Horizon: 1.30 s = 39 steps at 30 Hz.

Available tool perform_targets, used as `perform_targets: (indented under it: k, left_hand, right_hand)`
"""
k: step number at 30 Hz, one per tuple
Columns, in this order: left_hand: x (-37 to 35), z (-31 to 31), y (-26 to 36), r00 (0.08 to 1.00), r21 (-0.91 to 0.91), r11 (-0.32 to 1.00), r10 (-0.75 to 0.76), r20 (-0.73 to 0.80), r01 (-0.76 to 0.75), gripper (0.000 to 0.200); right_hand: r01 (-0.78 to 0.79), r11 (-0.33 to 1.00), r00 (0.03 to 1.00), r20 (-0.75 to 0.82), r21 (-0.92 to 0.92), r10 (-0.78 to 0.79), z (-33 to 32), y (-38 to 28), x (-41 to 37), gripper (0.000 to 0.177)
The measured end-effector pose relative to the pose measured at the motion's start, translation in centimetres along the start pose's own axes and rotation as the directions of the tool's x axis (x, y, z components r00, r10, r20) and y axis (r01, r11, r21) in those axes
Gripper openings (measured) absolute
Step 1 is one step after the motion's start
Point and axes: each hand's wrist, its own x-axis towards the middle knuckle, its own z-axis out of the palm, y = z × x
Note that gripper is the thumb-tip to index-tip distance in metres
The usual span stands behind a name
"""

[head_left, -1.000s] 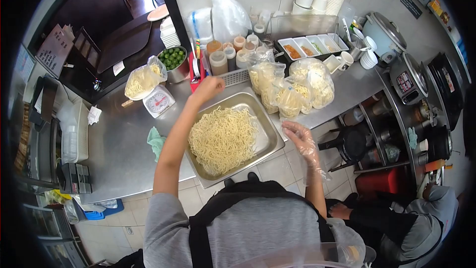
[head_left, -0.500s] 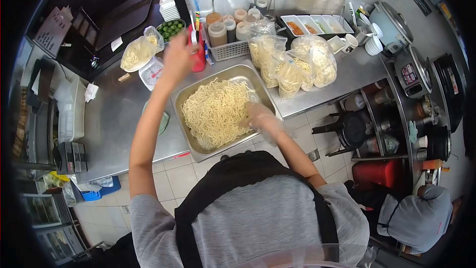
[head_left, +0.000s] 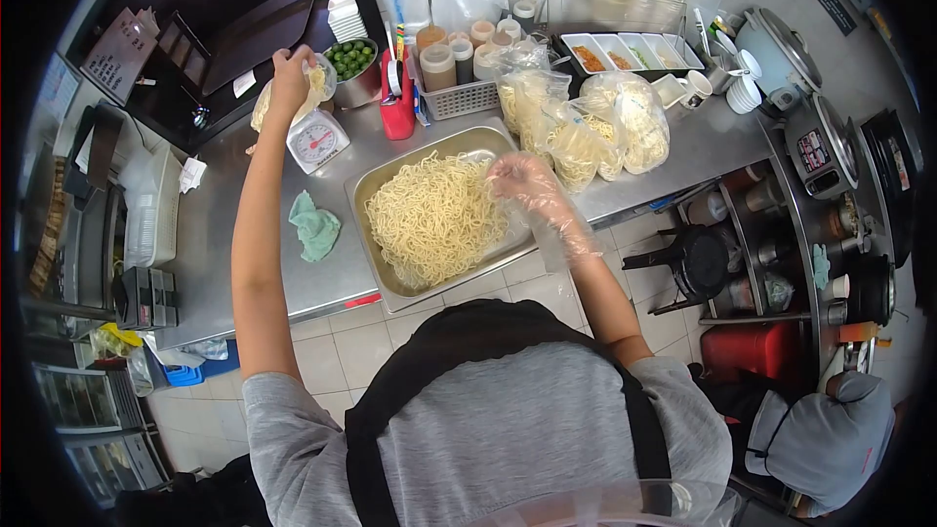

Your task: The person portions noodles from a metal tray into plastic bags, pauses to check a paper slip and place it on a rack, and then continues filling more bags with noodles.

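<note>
My bare left hand (head_left: pixel 290 83) is at the clear plastic bag of noodles (head_left: pixel 321 86) beside the kitchen scale (head_left: pixel 316 141), its fingers closed on the plastic and covering part of the bag. My right hand (head_left: pixel 527 185), in a clear plastic glove, is over the right side of a metal tray (head_left: pixel 398 301). Its fingers are curled inward, and whatever they may hold is hidden. A broad heap of loose yellow noodles (head_left: pixel 434 220) lies in the tray.
Several filled noodle bags (head_left: pixel 625 127) sit right of the tray. Behind are a sauce-bottle basket (head_left: pixel 464 101), a red holder (head_left: pixel 397 112) and a bowl of green limes (head_left: pixel 351 60). A green cloth (head_left: pixel 314 226) lies left. Another person (head_left: pixel 820 439) is at lower right.
My left hand has moved left, from near the red holder to the noodle bag by the scale. My right hand has lifted from the noodles toward the tray's right side.
</note>
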Motion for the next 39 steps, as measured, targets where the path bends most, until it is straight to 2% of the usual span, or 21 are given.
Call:
perform_targets:
  k: [2, 3, 4, 7, 8, 10, 13, 15, 16, 18, 20, 23, 26, 28, 30, 32, 33, 36, 39]
  left_hand:
    - [0.2, -1.3, -0.3, 0.951, -0.051, 0.984, -0.154, 0.266, 0.174, 0.023]
    - [0.0, -1.6, -0.7, 0.890, -0.058, 0.963, -0.221, 0.399, 0.265, 0.026]
    - [0.1, -1.9, -1.3, 0.836, 0.064, 0.954, -0.287, 0.468, 0.292, 0.036]
    - [-0.2, -1.4, -4.6, 0.965, 0.102, 0.976, -0.205, 0.161, 0.191, 0.041]
    - [0.1, -2.9, -4.5, 0.987, 0.101, 0.989, -0.122, 0.104, 0.111, 0.042]
    - [1.2, -6.0, -3.5, 0.946, 0.030, 0.955, -0.296, 0.135, 0.294, 0.042]
    - [3.1, -12.0, -0.3, 0.856, -0.176, 0.839, -0.496, 0.141, 0.515, 0.042]
    - [3.5, -14.0, -1.0, 0.867, -0.509, 0.709, -0.461, 0.190, 0.488, 0.043]
    - [3.6, -15.2, -0.8, 0.838, -0.576, 0.617, -0.471, 0.275, 0.536, 0.044]
    - [3.7, -17.8, 2.4, 0.821, -0.686, 0.465, -0.421, 0.385, 0.560, 0.050]
    - [3.0, -19.1, 5.4, 0.815, -0.741, 0.354, -0.363, 0.453, 0.570, 0.054]
    - [1.5, -19.6, 8.8, 0.824, -0.790, 0.252, -0.268, 0.499, 0.560, 0.058]
    - [-0.1, -19.6, 11.9, 0.777, -0.757, 0.179, -0.182, 0.602, 0.628, 0.058]
    - [-1.6, -18.9, 12.4, 0.749, -0.742, 0.103, -0.125, 0.651, 0.662, 0.060]
    - [-2.5, -18.9, 13.8, 0.732, -0.730, 0.058, -0.080, 0.677, 0.681, 0.061]
    - [-3.3, -18.7, 14.6, 0.705, -0.705, 0.024, -0.054, 0.707, 0.709, 0.062]
    - [-3.5, -18.7, 15.3, 0.698, -0.698, 0.012, -0.043, 0.715, 0.716, 0.063]
    - [-4.2, -18.4, 16.0, 0.671, -0.672, -0.018, -0.018, 0.741, 0.741, 0.062]
    - [-4.4, -18.5, 16.5, 0.651, -0.651, -0.031, -0.015, 0.759, 0.758, 0.060]
  right_hand:
    - [-0.002, 0.993, 0.999, -0.045, 0.115, 0.007, -0.1, -0.8, 0.2, 0.013]
    - [-0.030, 0.985, 0.997, -0.066, 0.171, 0.042, -0.1, -2.0, -0.1, 0.011]
    - [-0.059, 0.973, 0.993, -0.083, 0.225, 0.079, -0.1, -2.6, -0.4, 0.009]
    - [-0.060, 0.975, 0.993, -0.085, 0.212, 0.080, -0.1, -2.1, -0.4, 0.007]
    - [-0.027, 0.963, 0.994, -0.093, 0.269, 0.054, -0.3, -2.6, -0.2, 0.007]
    - [0.032, 0.925, 0.993, -0.117, 0.379, 0.013, -0.8, -4.2, 0.1, 0.007]
    - [-0.033, 0.955, 0.998, -0.036, 0.295, 0.045, -1.9, -5.7, 0.7, 0.012]
    - [-0.137, 0.980, 0.984, 0.094, -0.148, 0.151, -1.7, -3.5, 1.2, 0.016]
    - [-0.157, 0.916, 0.965, 0.140, -0.368, 0.222, -1.4, -2.0, 1.5, 0.019]
    - [-0.014, 0.702, 0.931, 0.247, -0.712, 0.269, 0.9, 0.8, 0.3, 0.020]
    - [-0.158, 0.671, 0.946, 0.084, -0.725, 0.313, 3.7, 0.4, -2.5, 0.020]
    - [0.034, 0.761, 0.997, 0.075, -0.647, 0.020, 4.9, 7.8, -1.8, 0.016]
    - [-0.038, 0.799, 0.963, 0.191, -0.601, 0.190, 2.1, 0.8, -0.3, 0.013]
    - [0.181, 0.852, 0.961, 0.274, -0.492, -0.046, -0.4, -3.3, 0.9, 0.013]
    - [0.188, 0.894, 0.979, 0.152, -0.406, -0.137, -1.3, -7.4, 1.4, 0.015]
    - [0.108, 0.990, 0.987, 0.133, -0.090, -0.095, -1.9, -10.5, 1.8, 0.016]
    - [0.064, 0.995, 0.989, 0.131, 0.075, -0.074, -2.2, -12.1, 2.0, 0.016]
    - [0.079, 0.969, 0.970, 0.207, 0.233, -0.129, -3.1, -17.1, 3.2, 0.017]
    - [0.240, 0.944, 0.942, 0.179, 0.228, -0.283, -3.8, -20.4, 4.8, 0.019]
